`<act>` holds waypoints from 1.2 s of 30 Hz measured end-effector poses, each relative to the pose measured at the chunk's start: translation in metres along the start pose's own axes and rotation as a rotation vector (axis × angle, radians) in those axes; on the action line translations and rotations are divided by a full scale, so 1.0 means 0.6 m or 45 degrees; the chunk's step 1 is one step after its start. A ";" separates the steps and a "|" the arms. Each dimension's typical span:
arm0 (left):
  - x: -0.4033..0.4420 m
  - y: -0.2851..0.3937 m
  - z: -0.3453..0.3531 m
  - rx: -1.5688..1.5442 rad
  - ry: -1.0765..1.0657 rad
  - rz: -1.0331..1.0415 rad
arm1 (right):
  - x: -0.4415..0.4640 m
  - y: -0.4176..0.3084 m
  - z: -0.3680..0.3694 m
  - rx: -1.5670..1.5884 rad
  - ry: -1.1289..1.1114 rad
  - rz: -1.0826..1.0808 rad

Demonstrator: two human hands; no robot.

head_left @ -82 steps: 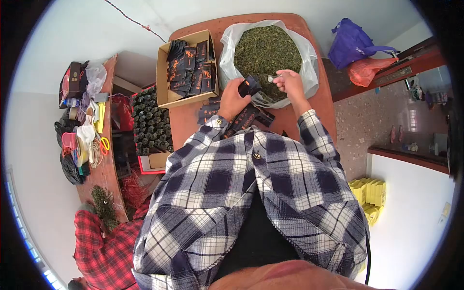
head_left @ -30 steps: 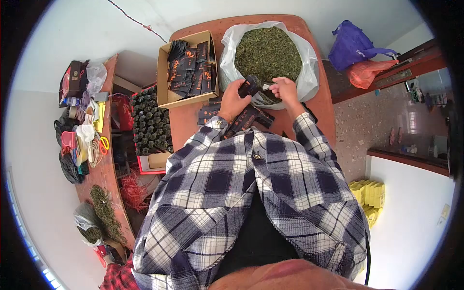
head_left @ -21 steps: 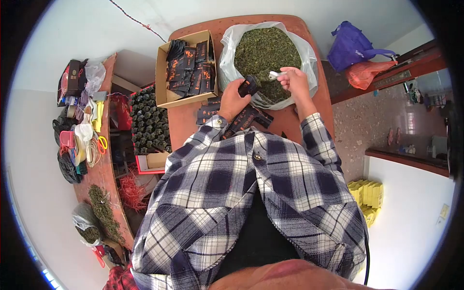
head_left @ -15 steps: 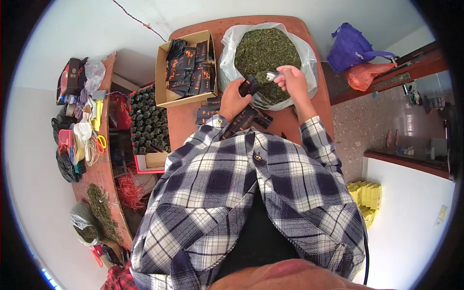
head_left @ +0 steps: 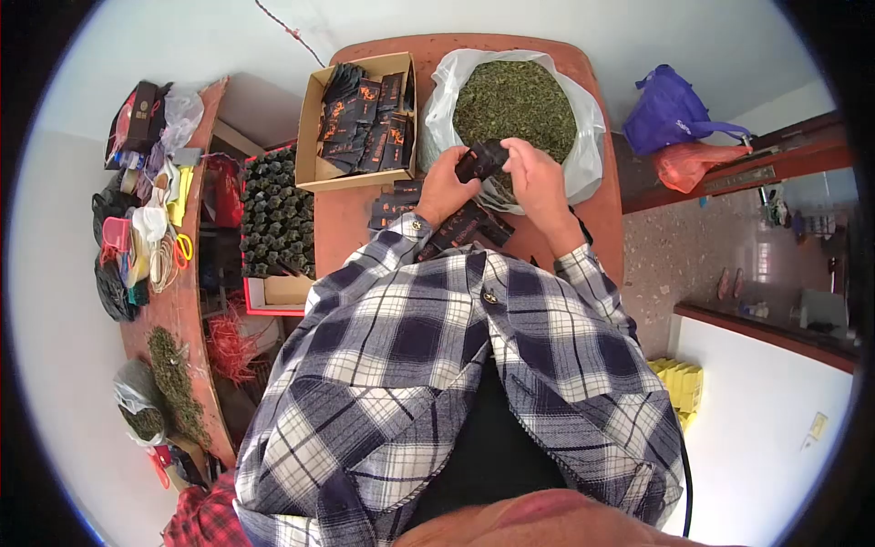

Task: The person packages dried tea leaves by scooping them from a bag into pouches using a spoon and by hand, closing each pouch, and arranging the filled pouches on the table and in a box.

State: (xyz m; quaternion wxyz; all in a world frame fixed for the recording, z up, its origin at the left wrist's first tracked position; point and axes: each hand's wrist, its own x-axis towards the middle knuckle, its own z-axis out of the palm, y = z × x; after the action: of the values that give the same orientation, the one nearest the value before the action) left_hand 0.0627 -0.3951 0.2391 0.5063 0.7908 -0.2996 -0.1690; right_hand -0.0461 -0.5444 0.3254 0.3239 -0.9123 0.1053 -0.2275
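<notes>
One red-brown table, one carton of packets, one leaf-filled bag, one black packet at the bag's near edge, clamped in one left hand, one right hand at its end, right grip indeterminable.

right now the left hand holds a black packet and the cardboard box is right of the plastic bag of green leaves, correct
Not quite: the head view shows the cardboard box left of the plastic bag of green leaves, not right. The left hand does hold a black packet.
</notes>
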 end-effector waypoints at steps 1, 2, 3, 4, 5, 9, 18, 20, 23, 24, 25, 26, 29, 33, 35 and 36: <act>-0.001 -0.001 -0.001 -0.031 -0.002 -0.014 | 0.000 0.002 0.001 0.027 -0.014 -0.018; -0.002 -0.001 -0.002 -0.063 -0.005 -0.028 | -0.001 0.003 0.002 0.052 -0.027 -0.035; -0.003 0.002 -0.003 -0.107 -0.027 -0.037 | -0.002 0.006 0.000 0.078 -0.040 -0.051; -0.003 0.003 -0.007 -0.150 -0.047 -0.044 | -0.003 0.010 0.001 0.174 0.007 0.000; -0.002 0.002 -0.011 -0.193 -0.065 -0.052 | -0.004 0.015 0.004 0.271 0.052 0.049; -0.015 -0.028 -0.028 -0.395 -0.030 -0.012 | -0.003 0.017 -0.016 0.660 0.192 0.490; -0.141 -0.057 -0.185 -0.661 0.335 -0.206 | -0.055 0.068 0.014 0.807 0.117 0.901; -0.184 -0.087 -0.220 -0.627 0.497 -0.161 | -0.056 0.079 0.019 0.851 0.081 0.902; -0.253 -0.044 -0.299 -0.568 0.674 -0.435 | -0.047 0.077 0.020 0.888 0.062 0.891; -0.276 -0.131 -0.288 -0.546 0.780 -0.372 | -0.045 0.086 0.017 0.897 0.059 0.884; -0.295 -0.138 -0.303 -0.557 0.910 -0.405 | -0.041 0.082 0.016 0.887 0.053 0.882; -0.320 -0.189 -0.314 -0.316 0.997 -0.491 | -0.037 0.078 0.017 0.876 0.046 0.881; -0.402 -0.378 -0.338 0.016 1.366 -0.403 | -0.032 0.075 0.017 0.844 0.009 0.869; -0.463 -0.431 -0.375 0.006 1.480 -0.655 | -0.034 0.079 0.009 0.803 0.018 0.901; -0.471 -0.462 -0.366 0.213 1.466 -0.737 | -0.041 0.078 -0.003 0.784 0.056 0.895; -0.472 -0.463 -0.360 0.114 1.433 -0.850 | -0.042 0.077 -0.006 0.778 0.069 0.893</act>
State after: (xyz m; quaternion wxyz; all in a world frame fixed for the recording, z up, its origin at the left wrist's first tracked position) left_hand 0.0542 0.0241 0.0713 0.4725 0.8293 0.2660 0.1352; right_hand -0.0719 -0.5733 0.2895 0.6324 -0.6780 0.3439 -0.1485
